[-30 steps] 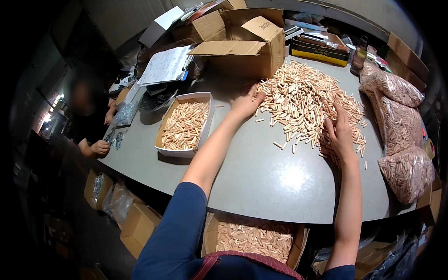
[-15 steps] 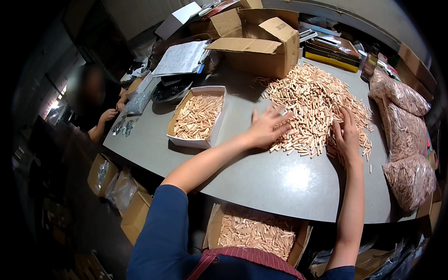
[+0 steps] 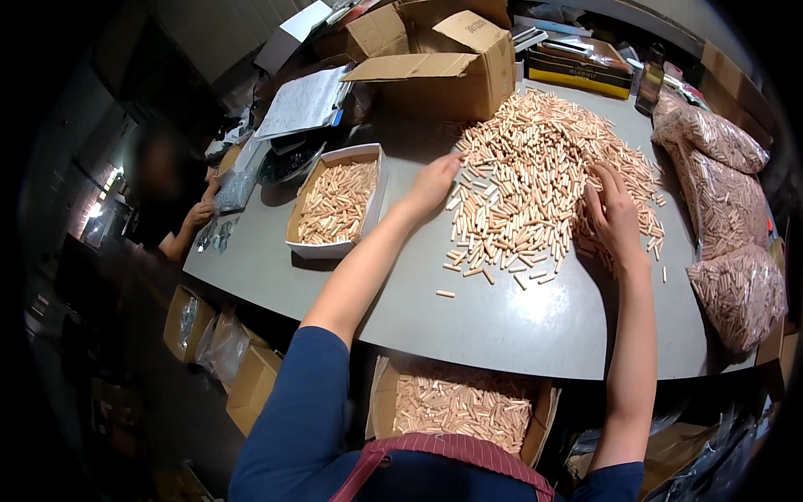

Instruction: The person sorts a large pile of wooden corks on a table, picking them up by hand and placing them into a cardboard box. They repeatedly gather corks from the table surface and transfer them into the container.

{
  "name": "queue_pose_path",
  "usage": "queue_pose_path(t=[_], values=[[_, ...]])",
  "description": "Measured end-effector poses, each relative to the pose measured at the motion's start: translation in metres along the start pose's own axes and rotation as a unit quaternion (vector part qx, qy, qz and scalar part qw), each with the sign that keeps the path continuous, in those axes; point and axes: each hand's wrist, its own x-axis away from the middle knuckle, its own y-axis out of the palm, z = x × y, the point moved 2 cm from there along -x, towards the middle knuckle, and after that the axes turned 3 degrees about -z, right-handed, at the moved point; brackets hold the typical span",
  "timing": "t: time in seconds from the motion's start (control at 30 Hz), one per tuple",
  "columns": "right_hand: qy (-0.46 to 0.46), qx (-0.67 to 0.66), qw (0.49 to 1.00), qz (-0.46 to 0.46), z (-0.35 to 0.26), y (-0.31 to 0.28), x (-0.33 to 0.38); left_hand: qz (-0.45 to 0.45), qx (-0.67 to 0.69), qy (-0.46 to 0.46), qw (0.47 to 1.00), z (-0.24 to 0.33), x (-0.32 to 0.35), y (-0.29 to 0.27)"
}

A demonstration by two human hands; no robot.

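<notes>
A wide heap of short wooden dowels (image 3: 535,167) lies on the grey table (image 3: 401,314). At the heap's left edge is my left hand (image 3: 433,186), seen side-on. Its fingers look stretched out toward the dowels and are partly hidden, with no held thing showing. My right hand (image 3: 616,213) rests on the right part of the heap, its fingers apart and bent down among the dowels. Left of my left hand stands a white-sided carton (image 3: 375,197) filled with more dowels. Loose dowels are scattered along the heap's near edge.
Clear plastic bags of dowels (image 3: 726,209) line the right side. Behind the heap stand an open cardboard box (image 3: 435,96) and a bottle (image 3: 650,79). Below the table edge sits another dowel-filled box (image 3: 460,410). A co-worker's hand (image 3: 201,213) is at the far left.
My left hand has moved left and away from over the heap to its edge. Dowels now spread farther left and nearer to me. My right hand stays on the heap. The view has shifted slightly.
</notes>
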Motion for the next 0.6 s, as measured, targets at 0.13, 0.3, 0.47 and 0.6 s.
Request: queue_pose_path(t=[0.13, 0.3, 0.47, 0.6], values=[[-0.039, 0.017, 0.999, 0.005, -0.003, 0.005, 0.002, -0.099, 0.261, 0.009, 0.96, 0.026, 0.041, 0.017], [-0.051, 0.031, 0.998, -0.009, -0.007, 0.014, 0.003, -0.133, 0.109, 0.072, 0.982, 0.05, 0.079, 0.019], [-0.027, -0.005, 0.997, -0.067, -0.028, 0.022, 0.006, -0.139, 0.061, 0.119, 0.981, 0.062, 0.108, 0.025], [-0.023, -0.041, 0.991, -0.127, -0.049, 0.025, 0.009, -0.15, -0.022, 0.16, 0.976, 0.073, 0.13, 0.032]])
